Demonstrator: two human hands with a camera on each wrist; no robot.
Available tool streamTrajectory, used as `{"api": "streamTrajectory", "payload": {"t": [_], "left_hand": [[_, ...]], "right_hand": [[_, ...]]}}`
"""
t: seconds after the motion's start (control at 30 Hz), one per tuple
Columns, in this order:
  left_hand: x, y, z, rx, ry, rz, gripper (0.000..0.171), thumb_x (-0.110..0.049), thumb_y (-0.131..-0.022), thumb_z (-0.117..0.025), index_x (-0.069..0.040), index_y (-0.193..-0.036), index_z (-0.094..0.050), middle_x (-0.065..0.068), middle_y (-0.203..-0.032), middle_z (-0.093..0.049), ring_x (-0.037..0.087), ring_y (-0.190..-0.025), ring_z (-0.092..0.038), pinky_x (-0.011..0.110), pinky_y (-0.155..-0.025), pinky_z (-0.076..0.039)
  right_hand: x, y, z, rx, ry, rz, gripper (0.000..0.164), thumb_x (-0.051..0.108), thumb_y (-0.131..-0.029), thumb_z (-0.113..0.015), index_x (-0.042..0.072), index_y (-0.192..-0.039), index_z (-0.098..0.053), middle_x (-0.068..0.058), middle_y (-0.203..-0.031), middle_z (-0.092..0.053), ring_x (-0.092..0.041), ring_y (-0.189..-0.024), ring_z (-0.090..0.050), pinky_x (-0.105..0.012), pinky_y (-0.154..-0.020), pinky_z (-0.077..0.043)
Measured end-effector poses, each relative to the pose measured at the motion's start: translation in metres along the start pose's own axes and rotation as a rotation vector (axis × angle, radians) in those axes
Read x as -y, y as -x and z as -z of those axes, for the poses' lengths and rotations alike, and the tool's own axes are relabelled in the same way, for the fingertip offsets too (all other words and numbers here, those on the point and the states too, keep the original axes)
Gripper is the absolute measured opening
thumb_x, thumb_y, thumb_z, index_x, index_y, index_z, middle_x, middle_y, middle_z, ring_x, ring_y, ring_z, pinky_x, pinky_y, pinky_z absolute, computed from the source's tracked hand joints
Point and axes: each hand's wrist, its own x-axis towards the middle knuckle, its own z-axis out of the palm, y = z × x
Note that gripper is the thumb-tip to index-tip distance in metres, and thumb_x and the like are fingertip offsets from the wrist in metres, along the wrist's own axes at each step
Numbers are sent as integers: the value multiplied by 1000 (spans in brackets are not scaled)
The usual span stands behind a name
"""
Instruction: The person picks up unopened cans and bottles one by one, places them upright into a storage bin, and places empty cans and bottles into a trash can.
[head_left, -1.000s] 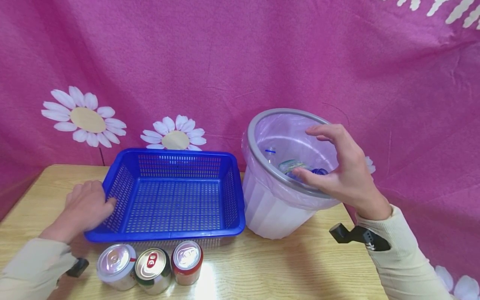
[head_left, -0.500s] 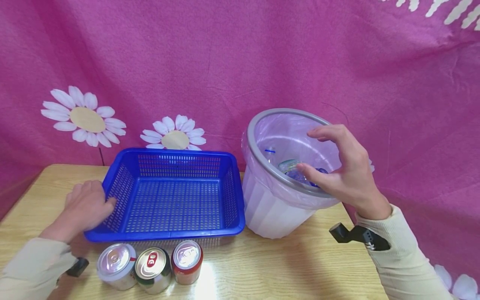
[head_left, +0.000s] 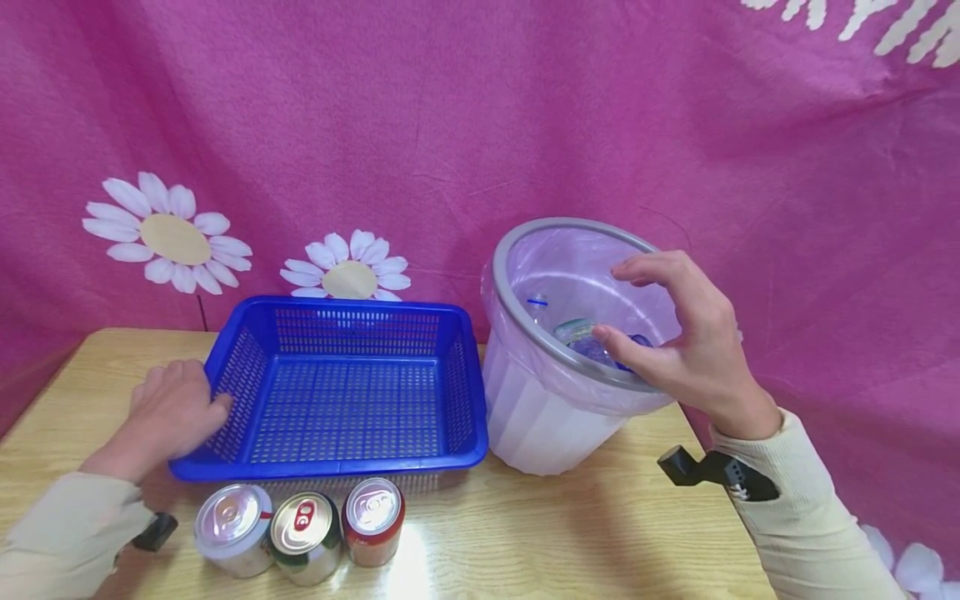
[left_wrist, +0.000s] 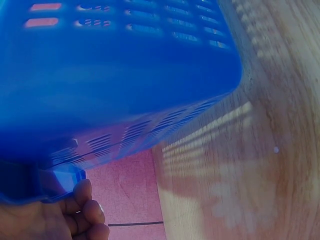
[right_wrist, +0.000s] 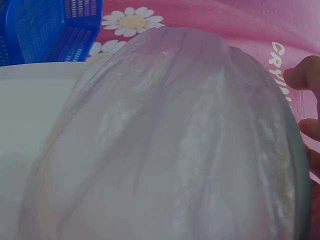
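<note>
The likeliest trouble is lying at the lower left of the frame, where a white can [head_left: 234, 533], a green-and-white can [head_left: 306, 537] and a red can [head_left: 372, 523] are standing close together just in front of the blue basket [head_left: 330, 468]; if the left grip [head_left: 168, 412] were to drag the basket nearer, its front rim would probably be knocking them over. The basket is sitting left of centre on the worktop [head_left: 547, 542], its side near the lined bin [head_left: 540, 425] right of centre, so a sideways shove could also be jolting that. A dropping right wrist might be catching the grey rim [head_left: 558, 350] or snagging the loose liner [head_left: 592, 398], tipping the bin and spilling the partly hidden bottles [head_left: 576, 331] inside. As for pose, the left forearm is reaching in from the lower left, the left grip closing round the basket's side rim, fingertips curling at its corner in the left wrist view. The right forearm is rising from the lower right, and the right grip [head_left: 697, 342] is hanging over the bin's mouth, wide and holding nothing, thumb and fingers bending into a C; whether it is touching the rim, I cannot tell.
</note>
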Motion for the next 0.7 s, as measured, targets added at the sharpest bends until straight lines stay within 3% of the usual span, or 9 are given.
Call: {"api": "streamTrajectory", "payload": {"t": [0.7], "left_hand": [[0, 1, 1, -11, -2, -12, 43, -28, -97, -55, 14, -102, -48, 24, -92, -47, 42, -89, -43, 41, -69, -32]], "right_hand": [[12, 1, 1, 5, -22, 21, 64, 53, -89, -74, -6, -112, -67, -16, -108, -70, -13, -106, -64, -18, -103, -45]]}}
